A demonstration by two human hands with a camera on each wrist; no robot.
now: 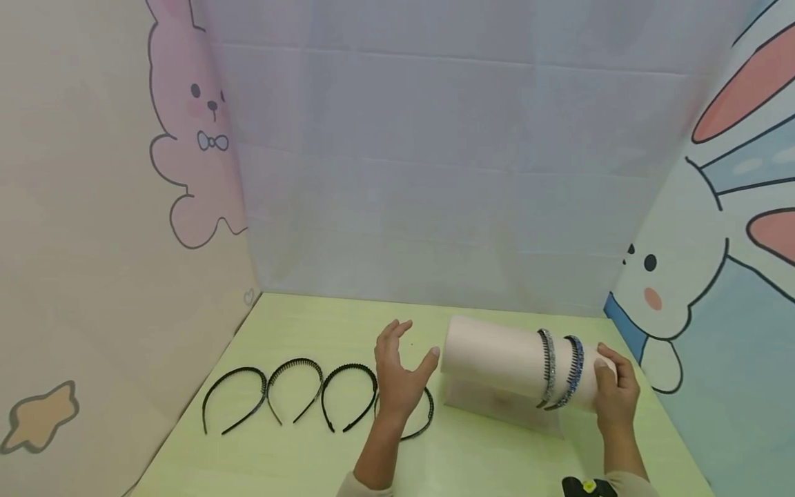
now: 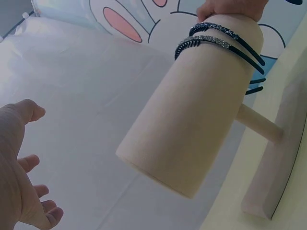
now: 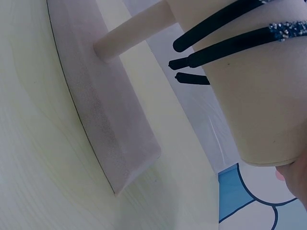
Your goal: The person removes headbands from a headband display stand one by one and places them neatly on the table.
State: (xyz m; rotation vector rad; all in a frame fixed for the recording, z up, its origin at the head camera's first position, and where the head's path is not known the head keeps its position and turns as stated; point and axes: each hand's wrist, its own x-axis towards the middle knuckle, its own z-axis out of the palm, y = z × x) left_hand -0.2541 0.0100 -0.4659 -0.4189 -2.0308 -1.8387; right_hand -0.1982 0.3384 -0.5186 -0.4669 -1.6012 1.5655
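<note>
A beige headband display stand [image 1: 493, 352], a padded cylinder on a post, stands at the right of the table. My right hand [image 1: 617, 390] grips the cylinder's right end, thumb in front. Near that end the cylinder carries a silver glittery headband [image 1: 549, 366] and a blue glittery headband [image 1: 575, 369], side by side; their black tips hang free below it in the right wrist view. My left hand [image 1: 400, 379] is raised off the cylinder's left end, fingers spread and holding nothing. In the head view it partly hides a dark headband [image 1: 427, 421] lying on the table.
Left of that, more dark headbands lie in a row: one [image 1: 234, 371] farthest left, another [image 1: 295, 362] beside it, then a braided-looking one [image 1: 349, 366]. The stand's flat base [image 3: 103, 100] rests on the pale green table [image 1: 298, 462]. A white sheet [image 1: 397, 179] hangs behind.
</note>
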